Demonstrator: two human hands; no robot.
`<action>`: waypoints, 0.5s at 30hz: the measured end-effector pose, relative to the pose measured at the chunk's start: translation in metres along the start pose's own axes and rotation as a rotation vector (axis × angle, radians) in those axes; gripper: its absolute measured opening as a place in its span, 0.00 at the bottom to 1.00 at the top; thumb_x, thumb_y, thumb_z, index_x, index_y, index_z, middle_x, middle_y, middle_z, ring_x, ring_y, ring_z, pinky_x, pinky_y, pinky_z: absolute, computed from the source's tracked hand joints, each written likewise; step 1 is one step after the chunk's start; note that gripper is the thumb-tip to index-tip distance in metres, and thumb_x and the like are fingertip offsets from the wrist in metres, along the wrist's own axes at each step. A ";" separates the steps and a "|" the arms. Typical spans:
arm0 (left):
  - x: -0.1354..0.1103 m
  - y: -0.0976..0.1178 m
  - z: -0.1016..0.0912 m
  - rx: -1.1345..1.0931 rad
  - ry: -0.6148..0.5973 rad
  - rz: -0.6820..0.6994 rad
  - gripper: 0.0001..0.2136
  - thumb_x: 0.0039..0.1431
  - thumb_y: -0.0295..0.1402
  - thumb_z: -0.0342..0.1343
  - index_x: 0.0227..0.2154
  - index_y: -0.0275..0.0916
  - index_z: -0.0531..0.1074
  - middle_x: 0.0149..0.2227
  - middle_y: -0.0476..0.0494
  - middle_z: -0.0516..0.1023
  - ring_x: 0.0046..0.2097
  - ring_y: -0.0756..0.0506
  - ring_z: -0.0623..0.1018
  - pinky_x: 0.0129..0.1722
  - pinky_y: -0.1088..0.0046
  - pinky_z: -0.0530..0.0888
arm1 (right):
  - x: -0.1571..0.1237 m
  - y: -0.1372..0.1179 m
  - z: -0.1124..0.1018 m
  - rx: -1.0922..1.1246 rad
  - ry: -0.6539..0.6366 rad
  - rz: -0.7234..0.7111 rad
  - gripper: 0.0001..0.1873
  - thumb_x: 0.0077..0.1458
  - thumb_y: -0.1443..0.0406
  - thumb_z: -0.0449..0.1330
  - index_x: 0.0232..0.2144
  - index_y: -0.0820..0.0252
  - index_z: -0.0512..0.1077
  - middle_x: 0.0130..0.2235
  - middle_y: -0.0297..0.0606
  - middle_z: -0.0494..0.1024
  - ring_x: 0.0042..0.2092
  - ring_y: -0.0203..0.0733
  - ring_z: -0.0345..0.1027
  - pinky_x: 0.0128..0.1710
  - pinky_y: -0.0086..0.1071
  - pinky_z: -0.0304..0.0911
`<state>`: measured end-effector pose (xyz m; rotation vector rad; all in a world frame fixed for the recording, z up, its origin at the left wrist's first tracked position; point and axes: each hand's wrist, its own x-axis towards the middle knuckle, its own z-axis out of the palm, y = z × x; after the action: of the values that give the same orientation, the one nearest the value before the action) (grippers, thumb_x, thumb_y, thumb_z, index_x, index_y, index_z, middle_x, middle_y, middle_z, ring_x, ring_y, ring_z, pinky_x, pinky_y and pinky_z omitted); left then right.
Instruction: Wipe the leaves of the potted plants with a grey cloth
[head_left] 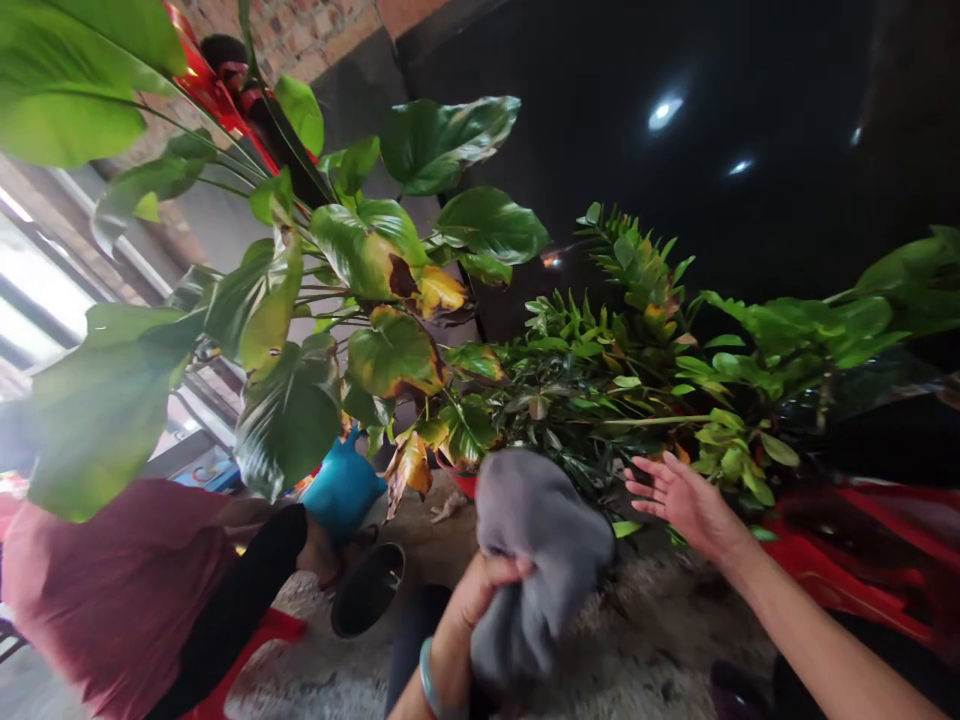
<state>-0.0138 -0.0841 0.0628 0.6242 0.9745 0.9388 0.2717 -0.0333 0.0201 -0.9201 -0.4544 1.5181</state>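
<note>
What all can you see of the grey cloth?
The cloth is plain grey, with no print showing, and looks like soft fabric. It is bunched up: a rounded bulge on top, loose folds hanging below. The left hand grips it at its side, thumb lying across it. It is held low in the view, in front of the plants; whether it touches any leaves is unclear. The right hand is apart from it.
</note>
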 end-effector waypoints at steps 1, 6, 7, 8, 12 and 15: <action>0.001 0.020 0.008 -0.047 0.052 0.034 0.12 0.39 0.25 0.69 0.30 0.32 0.78 0.28 0.37 0.83 0.33 0.39 0.82 0.37 0.67 0.79 | 0.000 0.000 0.001 -0.001 -0.009 0.002 0.14 0.59 0.57 0.55 0.37 0.58 0.77 0.40 0.49 0.82 0.39 0.50 0.77 0.35 0.40 0.72; 0.028 0.079 0.035 -0.303 0.284 0.372 0.06 0.59 0.28 0.56 0.36 0.34 0.76 0.26 0.48 0.82 0.25 0.50 0.79 0.33 0.76 0.77 | -0.001 0.001 0.012 0.013 0.022 0.033 0.13 0.60 0.61 0.53 0.36 0.58 0.77 0.36 0.46 0.83 0.37 0.48 0.78 0.32 0.38 0.73; 0.032 0.072 0.032 -0.283 0.305 0.331 0.06 0.60 0.27 0.55 0.36 0.34 0.76 0.25 0.48 0.82 0.25 0.50 0.79 0.32 0.76 0.76 | -0.002 0.001 0.014 0.008 0.026 0.034 0.13 0.59 0.61 0.53 0.36 0.58 0.76 0.36 0.46 0.83 0.37 0.48 0.77 0.32 0.37 0.73; 0.036 0.059 0.027 -0.244 0.331 0.246 0.06 0.60 0.27 0.54 0.36 0.32 0.76 0.23 0.47 0.81 0.23 0.49 0.78 0.30 0.76 0.76 | -0.002 0.001 0.016 0.000 0.029 0.032 0.13 0.59 0.61 0.53 0.37 0.58 0.76 0.37 0.46 0.83 0.37 0.47 0.77 0.32 0.37 0.73; 0.024 -0.003 -0.010 -0.142 0.316 -0.095 0.09 0.55 0.26 0.58 0.37 0.28 0.77 0.20 0.43 0.80 0.25 0.43 0.80 0.33 0.70 0.77 | -0.004 0.000 0.016 -0.026 0.050 0.013 0.13 0.58 0.60 0.55 0.38 0.59 0.76 0.38 0.47 0.83 0.37 0.47 0.77 0.32 0.37 0.73; 0.003 -0.004 -0.021 -0.177 0.191 -0.111 0.12 0.48 0.25 0.62 0.38 0.28 0.78 0.26 0.40 0.83 0.33 0.39 0.83 0.41 0.67 0.77 | -0.003 0.000 0.012 -0.040 0.066 0.019 0.12 0.57 0.60 0.56 0.37 0.59 0.77 0.37 0.48 0.83 0.36 0.48 0.77 0.30 0.38 0.72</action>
<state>-0.0300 -0.0820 0.0492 0.3322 1.0713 0.9853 0.2623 -0.0330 0.0280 -1.0052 -0.4309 1.4960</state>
